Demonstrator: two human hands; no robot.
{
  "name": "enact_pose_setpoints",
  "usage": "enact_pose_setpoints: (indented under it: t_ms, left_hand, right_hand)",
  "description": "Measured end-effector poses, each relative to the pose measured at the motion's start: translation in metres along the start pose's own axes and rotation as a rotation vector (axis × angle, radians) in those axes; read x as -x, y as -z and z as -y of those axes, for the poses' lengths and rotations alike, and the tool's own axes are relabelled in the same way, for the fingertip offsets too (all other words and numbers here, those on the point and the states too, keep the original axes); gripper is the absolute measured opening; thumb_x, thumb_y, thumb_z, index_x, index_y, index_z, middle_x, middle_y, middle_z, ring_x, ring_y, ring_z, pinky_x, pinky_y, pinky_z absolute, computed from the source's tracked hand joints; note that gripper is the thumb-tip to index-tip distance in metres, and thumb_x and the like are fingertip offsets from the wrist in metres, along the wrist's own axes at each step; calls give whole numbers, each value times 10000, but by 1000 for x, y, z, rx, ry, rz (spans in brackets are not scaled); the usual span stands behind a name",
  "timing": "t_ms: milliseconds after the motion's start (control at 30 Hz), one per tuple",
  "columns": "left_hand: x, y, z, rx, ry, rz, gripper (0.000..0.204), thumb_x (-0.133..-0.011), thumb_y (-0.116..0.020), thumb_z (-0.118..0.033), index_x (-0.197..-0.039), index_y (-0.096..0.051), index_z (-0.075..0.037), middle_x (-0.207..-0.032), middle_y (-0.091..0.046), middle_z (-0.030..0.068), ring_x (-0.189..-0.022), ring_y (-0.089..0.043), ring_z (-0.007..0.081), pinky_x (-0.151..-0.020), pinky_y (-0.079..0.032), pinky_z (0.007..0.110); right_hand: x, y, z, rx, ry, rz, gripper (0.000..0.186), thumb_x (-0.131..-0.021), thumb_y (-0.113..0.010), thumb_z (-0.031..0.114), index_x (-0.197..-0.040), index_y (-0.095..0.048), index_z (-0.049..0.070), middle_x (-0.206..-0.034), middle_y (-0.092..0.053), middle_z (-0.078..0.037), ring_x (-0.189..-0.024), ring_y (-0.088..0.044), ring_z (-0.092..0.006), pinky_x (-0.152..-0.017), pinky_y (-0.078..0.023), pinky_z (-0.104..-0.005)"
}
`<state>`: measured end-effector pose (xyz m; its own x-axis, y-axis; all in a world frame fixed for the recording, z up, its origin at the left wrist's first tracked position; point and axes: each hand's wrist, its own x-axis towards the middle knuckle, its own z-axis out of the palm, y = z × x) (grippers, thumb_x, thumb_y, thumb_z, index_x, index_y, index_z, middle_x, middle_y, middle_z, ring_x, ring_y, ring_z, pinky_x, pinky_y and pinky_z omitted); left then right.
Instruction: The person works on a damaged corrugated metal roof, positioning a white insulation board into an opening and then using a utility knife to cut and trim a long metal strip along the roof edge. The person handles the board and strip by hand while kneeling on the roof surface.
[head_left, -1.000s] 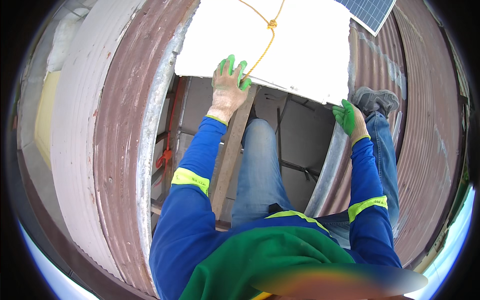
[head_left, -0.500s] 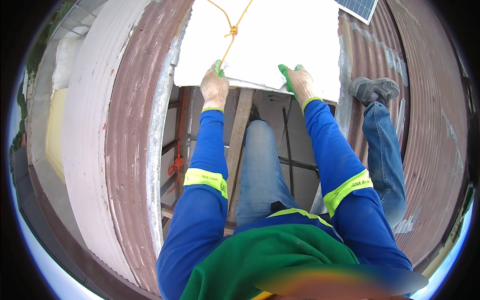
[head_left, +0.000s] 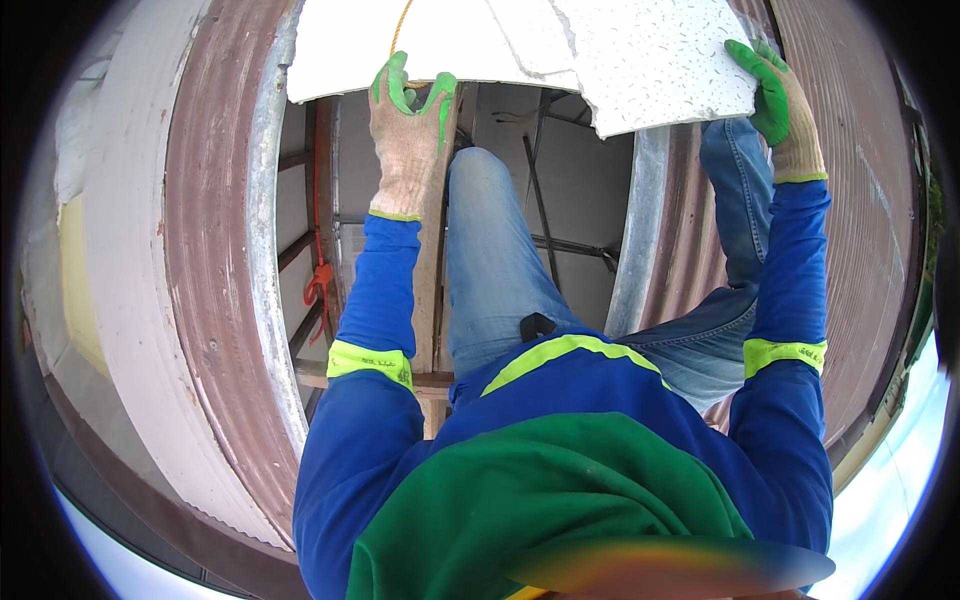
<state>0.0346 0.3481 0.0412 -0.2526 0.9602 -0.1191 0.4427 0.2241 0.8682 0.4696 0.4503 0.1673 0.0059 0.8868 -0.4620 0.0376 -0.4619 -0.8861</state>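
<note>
My gloved left hand point(head_left: 412, 105) is at the front edge of a white board point(head_left: 430, 40), its green-tipped fingers spread and curved beside a yellow rope point(head_left: 401, 28). My right hand point(head_left: 775, 105) grips the right side of a speckled white panel point(head_left: 660, 65) with a broken edge, lying alongside or over the board. Below both is a roof opening, with my bent left leg point(head_left: 500, 255) in it beside a wooden beam point(head_left: 433, 315).
Corrugated brown roofing point(head_left: 215, 240) and galvanized edging point(head_left: 270, 220) flank the opening. Dark metal bars point(head_left: 548, 242) cross inside it; red cord point(head_left: 318, 283) hangs at its left. My right leg point(head_left: 738, 195) rests on the right side.
My right hand has moved right to the speckled panel, which now shows. My left hand's fingers have spread. The board appears higher and further left in view, its knot no longer visible.
</note>
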Motion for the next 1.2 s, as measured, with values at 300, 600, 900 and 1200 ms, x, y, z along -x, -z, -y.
enact_pose_setpoints:
  t_ms: [300,600,900,1200]
  left_hand:
    - [172,-49,-171,886,164,883,623,-986,-640,-8,-1555,-392,-65,-1463,-554,128,-1270,-620,203,-1051,-546,307]
    - [221,-58,-136,831,398,1008,540,-1069,-586,-186,-1557,-389,-64,-1455,-553,126,-1231,-620,220,-1021,-540,353]
    - [215,-45,-138,1045,767,1036,615,-1088,-554,-394,-1572,-360,-69,-1451,-500,147,-1194,-614,280,-978,-546,396]
    - [215,-46,-122,1179,813,901,969,-982,-597,-647,-1624,-213,-31,-1564,-364,229,-1244,-586,360,-1035,-532,484]
  right_hand:
    - [292,80,139,715,-69,-295,448,-965,-714,269,-1318,-643,4,-1169,-704,-114,-991,-708,-162,-876,-551,-283]
    - [304,71,156,971,-140,27,575,-887,-820,354,-1256,-583,-18,-1089,-655,-100,-927,-669,-164,-827,-539,-312]
    - [305,44,212,1204,-552,315,446,-939,-785,281,-1306,-696,43,-1139,-706,-301,-1001,-694,-273,-887,-564,-439]
    - [213,-58,104,1352,-166,476,405,-783,-840,337,-920,-716,-24,-704,-646,-90,-629,-658,-176,-603,-542,-336]
